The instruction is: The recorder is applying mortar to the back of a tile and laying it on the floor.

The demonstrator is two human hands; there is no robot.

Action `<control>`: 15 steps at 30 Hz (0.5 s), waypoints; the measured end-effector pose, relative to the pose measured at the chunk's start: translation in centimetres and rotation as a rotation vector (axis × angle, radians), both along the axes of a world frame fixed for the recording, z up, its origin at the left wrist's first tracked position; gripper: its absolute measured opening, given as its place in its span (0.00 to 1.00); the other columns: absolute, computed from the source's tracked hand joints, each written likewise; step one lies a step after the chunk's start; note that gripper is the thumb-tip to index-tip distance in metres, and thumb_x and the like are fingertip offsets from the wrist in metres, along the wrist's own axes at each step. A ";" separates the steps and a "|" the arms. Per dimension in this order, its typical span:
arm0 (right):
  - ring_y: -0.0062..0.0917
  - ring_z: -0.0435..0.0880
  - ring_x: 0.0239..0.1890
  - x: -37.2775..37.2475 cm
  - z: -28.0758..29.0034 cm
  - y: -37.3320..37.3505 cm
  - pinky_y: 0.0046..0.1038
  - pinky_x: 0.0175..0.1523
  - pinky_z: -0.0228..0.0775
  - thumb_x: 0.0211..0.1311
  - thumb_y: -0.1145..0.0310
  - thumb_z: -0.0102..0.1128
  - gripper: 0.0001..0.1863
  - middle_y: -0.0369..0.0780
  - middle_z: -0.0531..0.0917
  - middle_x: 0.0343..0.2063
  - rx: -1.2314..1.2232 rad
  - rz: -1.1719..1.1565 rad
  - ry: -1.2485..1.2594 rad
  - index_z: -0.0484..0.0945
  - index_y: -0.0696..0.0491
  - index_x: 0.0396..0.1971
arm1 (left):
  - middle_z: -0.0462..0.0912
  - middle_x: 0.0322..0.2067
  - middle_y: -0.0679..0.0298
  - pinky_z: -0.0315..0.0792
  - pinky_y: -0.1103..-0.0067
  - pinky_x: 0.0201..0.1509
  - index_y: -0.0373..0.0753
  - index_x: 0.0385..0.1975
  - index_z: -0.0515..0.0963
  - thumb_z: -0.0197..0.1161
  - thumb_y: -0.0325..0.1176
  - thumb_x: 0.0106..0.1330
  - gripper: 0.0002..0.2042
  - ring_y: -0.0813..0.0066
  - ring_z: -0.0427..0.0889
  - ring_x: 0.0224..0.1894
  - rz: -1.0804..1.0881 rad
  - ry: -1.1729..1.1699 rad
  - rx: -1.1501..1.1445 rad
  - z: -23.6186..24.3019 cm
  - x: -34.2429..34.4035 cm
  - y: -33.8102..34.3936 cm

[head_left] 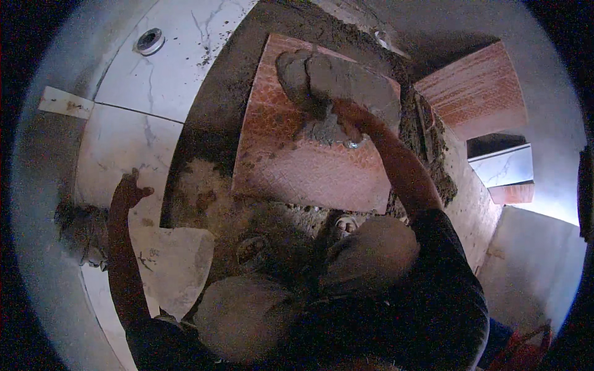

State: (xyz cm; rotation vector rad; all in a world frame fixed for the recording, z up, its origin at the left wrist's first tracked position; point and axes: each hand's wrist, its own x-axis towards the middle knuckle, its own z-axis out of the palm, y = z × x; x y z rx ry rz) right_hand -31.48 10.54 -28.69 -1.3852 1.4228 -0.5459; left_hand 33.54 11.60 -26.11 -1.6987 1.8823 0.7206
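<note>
A large reddish tile (309, 179) lies with its textured back up, and wet grey mortar (356, 80) covers much of its far part. Over its middle, my right hand (351, 120) is closed around what looks like a trowel (325, 131), its blade smeared with mortar. The handle is mostly hidden by my fingers. To the left, my left hand (131, 190) rests with fingers apart against a white marbled tile (117, 139) and holds nothing.
Dark mortar (213, 117) surrounds the tile's left and far sides. A round fitting (150, 41) sits in the white tiles. A broken tile piece (179, 263) lies near my left forearm. More reddish tiles (476, 89) lean at the right. My feet are just before the tile.
</note>
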 end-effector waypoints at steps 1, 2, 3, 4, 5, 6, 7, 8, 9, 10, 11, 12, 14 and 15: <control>0.27 0.75 0.22 -0.2 -0.4 0.6 0.31 0.30 0.70 0.61 0.52 0.46 0.21 0.37 0.74 0.23 0.189 0.005 0.076 0.70 0.55 0.42 | 0.55 0.59 0.42 0.53 0.66 0.63 0.33 0.62 0.49 0.60 0.63 0.44 0.51 0.49 0.52 0.63 0.010 0.001 0.019 0.0 0.1 0.0; 0.27 0.75 0.23 -0.3 -0.5 1.2 0.31 0.30 0.71 0.61 0.53 0.47 0.21 0.37 0.74 0.24 0.280 0.012 0.117 0.71 0.55 0.42 | 0.56 0.59 0.42 0.53 0.66 0.63 0.33 0.61 0.49 0.60 0.63 0.44 0.51 0.49 0.52 0.63 0.005 0.023 -0.003 0.0 0.2 0.0; 0.27 0.75 0.24 -0.4 -0.5 2.0 0.31 0.31 0.71 0.61 0.54 0.48 0.20 0.37 0.74 0.25 0.372 0.022 0.160 0.71 0.55 0.43 | 0.56 0.58 0.41 0.54 0.66 0.63 0.33 0.61 0.50 0.61 0.63 0.44 0.50 0.48 0.53 0.63 0.000 0.045 -0.031 -0.1 0.3 0.1; 0.28 0.75 0.28 -0.5 -0.3 2.9 0.31 0.33 0.72 0.61 0.56 0.48 0.19 0.38 0.75 0.28 0.147 0.183 0.312 0.70 0.55 0.44 | 0.56 0.58 0.41 0.54 0.66 0.63 0.33 0.61 0.50 0.61 0.63 0.44 0.50 0.48 0.53 0.63 0.016 0.043 -0.023 -0.2 0.4 0.2; 0.30 0.76 0.31 -0.5 -0.1 3.7 0.32 0.34 0.72 0.60 0.57 0.48 0.18 0.40 0.75 0.31 -0.086 0.343 0.457 0.70 0.54 0.45 | 0.57 0.58 0.41 0.54 0.66 0.62 0.33 0.61 0.50 0.61 0.63 0.44 0.50 0.48 0.53 0.63 0.008 0.036 -0.027 -0.3 0.4 0.2; 0.32 0.76 0.34 -0.5 0.1 4.0 0.33 0.36 0.72 0.60 0.59 0.47 0.18 0.41 0.75 0.34 -0.325 0.503 0.595 0.70 0.53 0.46 | 0.57 0.58 0.41 0.55 0.66 0.62 0.34 0.61 0.51 0.61 0.62 0.44 0.50 0.47 0.54 0.62 0.000 0.034 -0.055 -0.5 0.5 0.3; 0.33 0.76 0.38 -0.6 0.2 4.2 0.33 0.38 0.72 0.60 0.61 0.47 0.17 0.43 0.75 0.37 -0.565 0.658 0.723 0.69 0.53 0.46 | 0.57 0.58 0.41 0.55 0.66 0.62 0.34 0.61 0.51 0.61 0.62 0.44 0.50 0.47 0.54 0.62 0.018 0.028 -0.027 -0.6 0.5 0.5; 0.34 0.76 0.39 -0.8 0.2 3.7 0.34 0.38 0.73 0.60 0.61 0.47 0.17 0.44 0.75 0.38 -0.687 0.737 0.780 0.69 0.52 0.47 | 0.58 0.57 0.41 0.55 0.66 0.62 0.34 0.61 0.52 0.62 0.62 0.44 0.49 0.47 0.55 0.62 0.021 0.015 -0.058 -0.8 0.5 0.6; 0.35 0.76 0.41 -1.0 0.0 3.2 0.34 0.39 0.73 0.59 0.62 0.47 0.17 0.45 0.75 0.40 -0.818 0.805 0.837 0.69 0.52 0.47 | 0.59 0.57 0.41 0.56 0.65 0.61 0.34 0.60 0.53 0.62 0.61 0.44 0.49 0.46 0.56 0.61 0.020 0.002 -0.093 -0.8 0.6 0.6; 0.38 0.72 0.48 -1.3 -0.3 1.7 0.36 0.47 0.68 0.57 0.65 0.48 0.20 0.46 0.72 0.46 -0.403 0.606 0.849 0.66 0.51 0.51 | 0.59 0.57 0.41 0.56 0.65 0.61 0.34 0.60 0.53 0.62 0.61 0.44 0.49 0.46 0.56 0.61 0.023 -0.002 -0.091 -0.9 0.6 0.6; 0.39 0.70 0.51 -1.7 -0.7 0.0 0.38 0.51 0.66 0.56 0.67 0.48 0.22 0.46 0.70 0.49 -0.129 0.449 0.808 0.65 0.50 0.52 | 0.59 0.56 0.40 0.56 0.65 0.61 0.33 0.60 0.53 0.62 0.62 0.44 0.49 0.46 0.57 0.61 0.023 0.023 -0.096 -0.9 0.6 0.6; 0.40 0.68 0.54 -2.2 -1.2 -1.7 0.39 0.54 0.64 0.55 0.68 0.49 0.24 0.47 0.68 0.52 0.007 0.394 0.832 0.64 0.50 0.54 | 0.60 0.56 0.40 0.57 0.65 0.61 0.33 0.60 0.54 0.61 0.62 0.44 0.49 0.46 0.57 0.60 0.017 0.039 -0.116 -0.9 0.6 0.6; 0.42 0.66 0.56 -3.3 -2.4 -5.2 0.40 0.59 0.57 0.51 0.71 0.50 0.28 0.44 0.66 0.55 -0.159 0.733 1.091 0.61 0.50 0.57 | 0.61 0.56 0.40 0.57 0.65 0.60 0.33 0.59 0.54 0.61 0.63 0.44 0.49 0.46 0.58 0.60 -0.002 0.041 -0.105 -0.8 0.7 0.4; 0.42 0.66 0.56 -3.7 -2.9 -6.4 0.40 0.60 0.55 0.50 0.72 0.50 0.30 0.43 0.66 0.56 -0.226 0.846 1.173 0.60 0.50 0.58 | 0.61 0.55 0.40 0.58 0.65 0.60 0.33 0.59 0.55 0.61 0.63 0.43 0.48 0.46 0.59 0.60 -0.019 0.035 -0.105 -0.7 0.7 0.4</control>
